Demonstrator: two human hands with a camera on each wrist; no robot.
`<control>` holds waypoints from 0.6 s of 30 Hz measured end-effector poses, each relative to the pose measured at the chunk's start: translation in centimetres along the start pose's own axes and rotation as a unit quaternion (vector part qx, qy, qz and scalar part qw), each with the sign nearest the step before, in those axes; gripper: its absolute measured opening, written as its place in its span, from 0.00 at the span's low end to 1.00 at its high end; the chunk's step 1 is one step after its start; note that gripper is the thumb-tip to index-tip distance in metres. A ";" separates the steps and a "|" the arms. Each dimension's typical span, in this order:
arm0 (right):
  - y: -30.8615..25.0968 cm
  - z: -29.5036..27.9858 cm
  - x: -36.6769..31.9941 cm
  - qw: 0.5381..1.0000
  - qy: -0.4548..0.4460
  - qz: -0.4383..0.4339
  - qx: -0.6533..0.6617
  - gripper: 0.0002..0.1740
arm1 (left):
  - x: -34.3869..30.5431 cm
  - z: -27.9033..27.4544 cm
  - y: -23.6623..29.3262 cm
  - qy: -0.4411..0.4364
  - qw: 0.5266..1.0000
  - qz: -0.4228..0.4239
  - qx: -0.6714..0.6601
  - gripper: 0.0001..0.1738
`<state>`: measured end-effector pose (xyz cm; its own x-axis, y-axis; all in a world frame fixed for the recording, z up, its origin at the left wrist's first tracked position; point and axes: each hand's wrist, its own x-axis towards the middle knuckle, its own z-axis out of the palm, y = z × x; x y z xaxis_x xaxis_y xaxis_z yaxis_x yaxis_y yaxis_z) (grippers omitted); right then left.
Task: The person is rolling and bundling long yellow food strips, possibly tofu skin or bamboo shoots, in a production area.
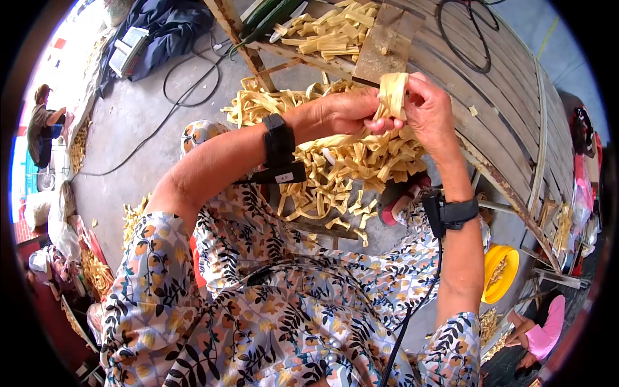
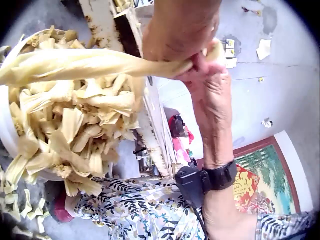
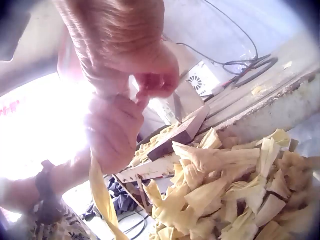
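A long, soft, pale yellow strip (image 1: 392,90) is folded over between the two hands, above a heap of similar pieces. My left hand (image 1: 351,109) grips it from the left, and the fingers of my right hand (image 1: 431,113) pinch it on the other side. In the left wrist view, a twisted length of the strip (image 2: 90,65) trails leftward from the hands. The right wrist view has its tail (image 3: 102,195) hanging below the left hand (image 3: 115,130). The fingertips partly hide the fold. Many knotted yellow pieces (image 2: 75,125) fill a white tub (image 2: 6,117) beneath.
A slatted table (image 1: 490,97) with a rusty edge stands ahead and right, bearing a wooden block (image 1: 387,45), loose strips (image 1: 335,32) and a black cable (image 1: 461,45). A yellow basin (image 1: 490,287) sits at right. Other people (image 1: 45,126) are at the sides.
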<state>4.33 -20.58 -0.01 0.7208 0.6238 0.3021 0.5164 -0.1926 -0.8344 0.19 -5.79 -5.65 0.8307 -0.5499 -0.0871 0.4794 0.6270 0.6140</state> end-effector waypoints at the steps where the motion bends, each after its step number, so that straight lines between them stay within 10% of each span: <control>1: 0.4 -0.2 0.3 0.989 0.055 -0.076 -0.116 0.11 | 0.3 0.8 0.1 0.110 0.994 0.024 0.000 0.14; 3: 0.3 -0.3 0.3 0.945 0.146 -0.115 -0.270 0.11 | 0.8 0.7 0.6 0.210 0.972 0.110 -0.003 0.13; 7: -0.6 0.9 0.1 0.985 0.131 0.076 -0.078 0.10 | -0.6 2.4 2.1 0.273 0.856 0.259 0.355 0.12; 15: 3.0 1.3 1.1 0.975 0.020 0.215 0.057 0.09 | -2.0 2.6 2.8 0.213 0.752 0.208 0.588 0.17; 18: 1.6 2.3 0.7 0.988 0.068 0.133 -0.024 0.07 | -1.6 2.4 2.1 0.245 0.715 0.221 0.616 0.20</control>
<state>4.57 -18.76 -2.18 0.8883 0.4384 0.1369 0.3189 -0.3742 -0.8708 -0.83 -4.90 -2.31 0.9682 -0.0003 0.2500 -0.2236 -0.4487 0.8652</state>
